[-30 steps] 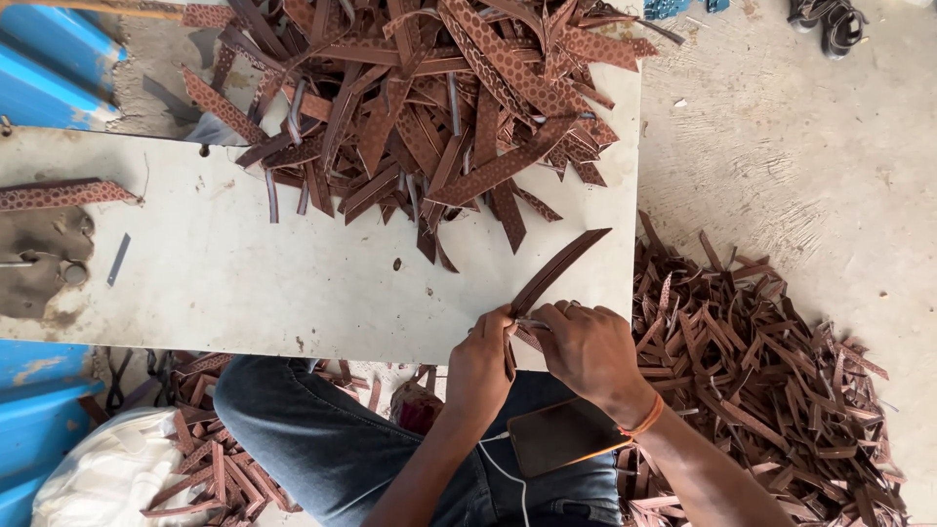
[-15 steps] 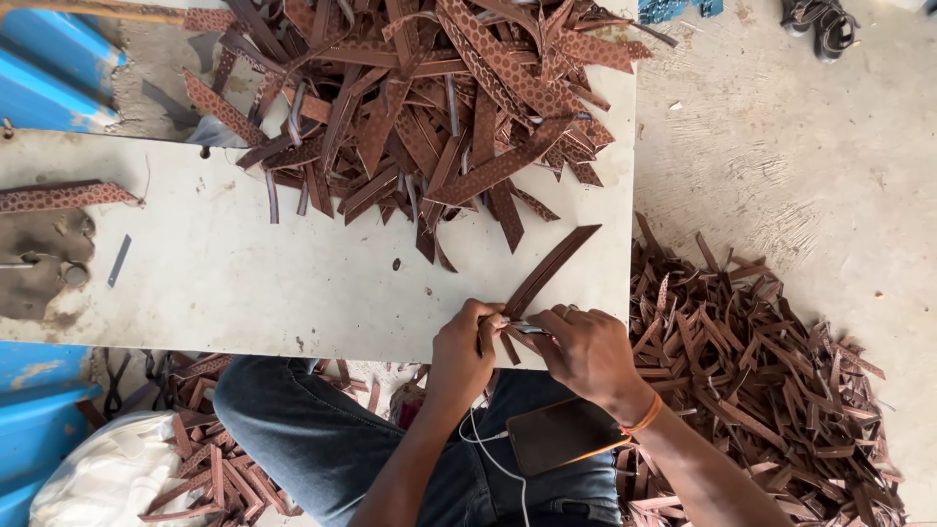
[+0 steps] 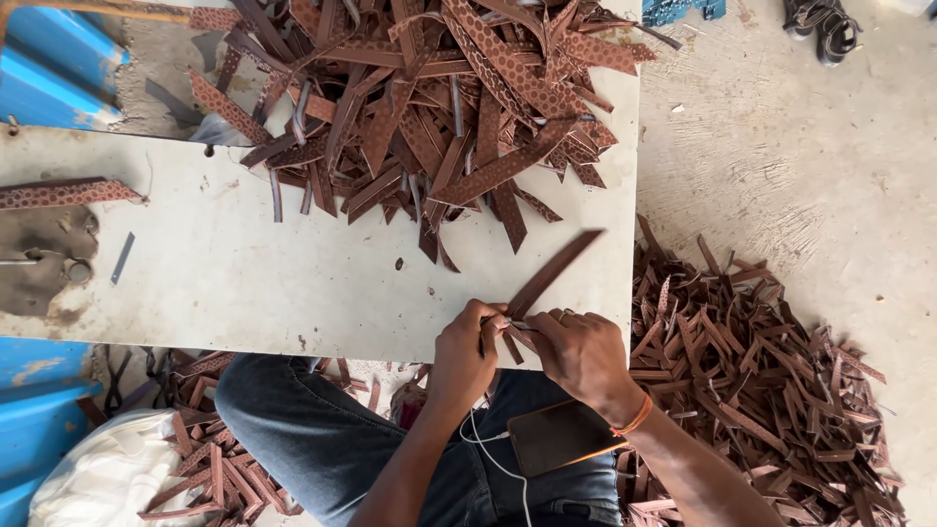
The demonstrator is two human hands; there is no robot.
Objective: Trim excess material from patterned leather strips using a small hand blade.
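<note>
1. Since the earlier frame, both of our hands have stayed at the near edge of the table, and the strip has kept its slant up toward the right; only the fingers have shifted a little along its lower end.
2. Our left hand (image 3: pixel 467 349) is closed around the lower end of the brown strip (image 3: pixel 552 275), thumb and fingers pinched on it.
3. Our right hand (image 3: pixel 584 353) is also closed, its fingers pressed on that same lower end just beside the left hand; the two hands nearly touch.
4. Something thin seems to sit between the fingertips where the hands meet, perhaps a small blade, but we cannot tell from this view.
5. The strip rises from the hands over the white table (image 3: pixel 244 283), its upper end free and pointing toward the right edge.
6. A big heap of brown strips (image 3: pixel 439 107), many with a dotted pattern, covers the far part of the table, well apart from the hands.
7. One patterned strip (image 3: pixel 63 192) lies alone at the left edge of the table, and a small grey sliver (image 3: pixel 122 258) lies near it.
8. On the floor to the right, a second heap of strips (image 3: pixel 761 371) lies just beside the table.
9. More scraps (image 3: pixel 205 468) lie under the table by our knee, next to a white sack (image 3: pixel 107 478).
10. A dark phone (image 3: pixel 561 437) rests on our lap in blue jeans, with a white cable (image 3: pixel 493 461) running from it.
11. An orange band (image 3: pixel 639 417) circles the right wrist.
</note>
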